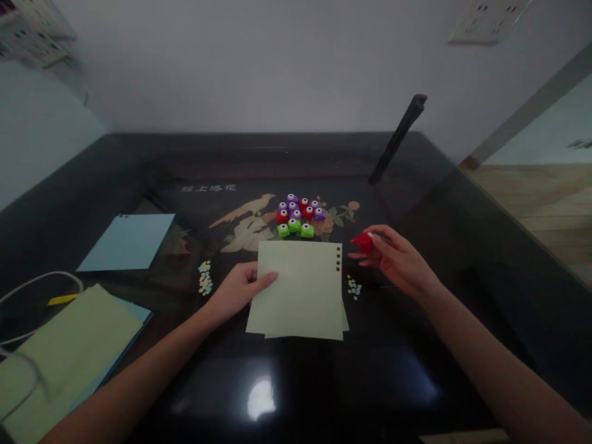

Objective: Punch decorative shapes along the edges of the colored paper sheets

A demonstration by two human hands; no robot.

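Observation:
A pale green paper sheet (300, 287) lies on the glossy black table (324, 382), with a second sheet just under it. Along its right edge runs a short column of small star-shaped holes (338, 258). My left hand (238, 288) grips the sheet's left edge, thumb on top. My right hand (393, 259) hovers just right of the sheet's top corner, fingers closed on a small red craft punch (363, 242). Behind the sheet sits a cluster of several red, purple and green punches (296, 214).
Punched paper bits lie left (205, 277) and right (354, 287) of the sheet. A blue sheet (127, 242) lies at the left, a green-and-blue paper stack (65, 351) with a white cable (37, 283) nearer. A black bar (398, 139) leans at the back right.

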